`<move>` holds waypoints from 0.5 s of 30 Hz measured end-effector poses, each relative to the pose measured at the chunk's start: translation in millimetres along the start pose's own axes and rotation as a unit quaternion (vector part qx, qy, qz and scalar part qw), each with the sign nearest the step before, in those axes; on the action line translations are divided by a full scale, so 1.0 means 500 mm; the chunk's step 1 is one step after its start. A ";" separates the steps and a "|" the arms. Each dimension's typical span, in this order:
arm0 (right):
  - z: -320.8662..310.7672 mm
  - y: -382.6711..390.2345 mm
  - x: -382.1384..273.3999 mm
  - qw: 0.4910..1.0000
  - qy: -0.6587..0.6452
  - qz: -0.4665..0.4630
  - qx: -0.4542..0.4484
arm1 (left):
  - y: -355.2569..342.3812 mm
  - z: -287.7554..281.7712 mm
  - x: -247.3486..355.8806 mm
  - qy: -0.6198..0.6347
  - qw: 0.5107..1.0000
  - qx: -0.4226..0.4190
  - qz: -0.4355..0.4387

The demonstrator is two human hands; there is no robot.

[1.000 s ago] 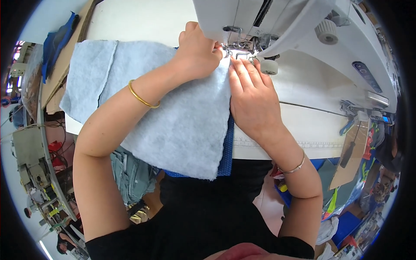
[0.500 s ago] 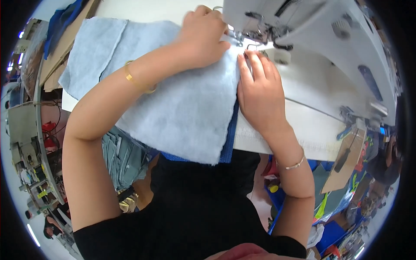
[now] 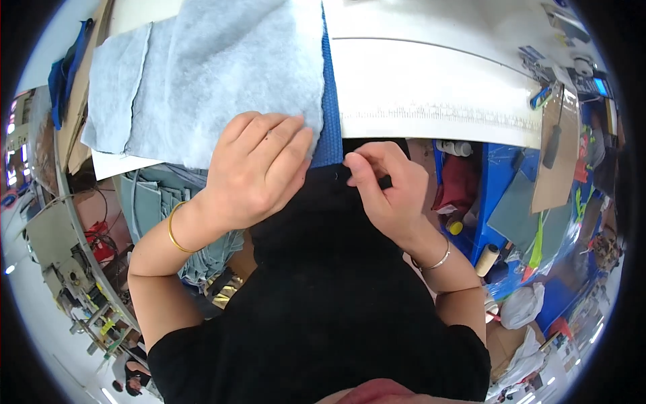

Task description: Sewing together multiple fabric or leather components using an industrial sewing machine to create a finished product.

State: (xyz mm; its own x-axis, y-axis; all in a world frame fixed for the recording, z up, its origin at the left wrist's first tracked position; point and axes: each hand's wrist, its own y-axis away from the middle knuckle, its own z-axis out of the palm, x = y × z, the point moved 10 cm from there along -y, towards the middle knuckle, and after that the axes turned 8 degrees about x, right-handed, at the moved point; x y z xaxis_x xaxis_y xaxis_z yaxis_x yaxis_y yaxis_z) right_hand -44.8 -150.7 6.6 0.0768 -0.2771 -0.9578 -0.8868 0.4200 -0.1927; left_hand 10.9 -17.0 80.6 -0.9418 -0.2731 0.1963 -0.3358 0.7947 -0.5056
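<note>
A pale blue fleecy fabric (image 3: 229, 74) lies over a darker blue woven fabric (image 3: 330, 128), which shows as a strip along its right edge and near corner. My left hand (image 3: 259, 172) is closed on the near right part of the layered fabric, fingers bent over the top and thumb hidden. Just right of the blue corner, my right hand (image 3: 393, 188) is closed in a pinch, thumb against curled fingers. Whatever lies between those fingertips is too small to make out.
The white sewing table (image 3: 437, 87) has a ruler scale along its near edge. Folded grey-green cloth pieces (image 3: 155, 202) are stacked below left. To the right are a cardboard piece (image 3: 555, 161) with a dark-handled screwdriver (image 3: 553, 145), a thread spool (image 3: 487, 259) and a blue bin (image 3: 481, 202).
Both hands have come back from the sewing machine's needle area to the fabric's near edge. The right hand has gone from flat to pinching. My view has shifted; the machine head is out of sight.
</note>
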 end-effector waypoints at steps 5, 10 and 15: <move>0.046 0.029 0.046 0.970 -0.166 0.178 -0.007 | 0.003 0.007 0.034 -0.041 0.997 -0.009 0.067; 0.071 0.032 0.057 0.959 -0.197 0.201 -0.025 | 0.004 0.025 0.052 -0.064 0.992 -0.029 0.101; 0.067 0.035 0.066 0.962 -0.223 0.155 0.034 | 0.004 0.022 0.043 -0.031 0.998 -0.010 0.056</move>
State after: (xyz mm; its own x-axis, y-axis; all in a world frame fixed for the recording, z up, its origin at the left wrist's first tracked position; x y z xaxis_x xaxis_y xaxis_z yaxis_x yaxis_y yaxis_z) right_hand -42.6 -123.4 -35.7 0.0158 0.2628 -0.9647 -0.8680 0.4825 0.1172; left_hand -10.0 -27.4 74.3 -0.9730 -0.2141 0.0864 -0.2281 0.8330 -0.5041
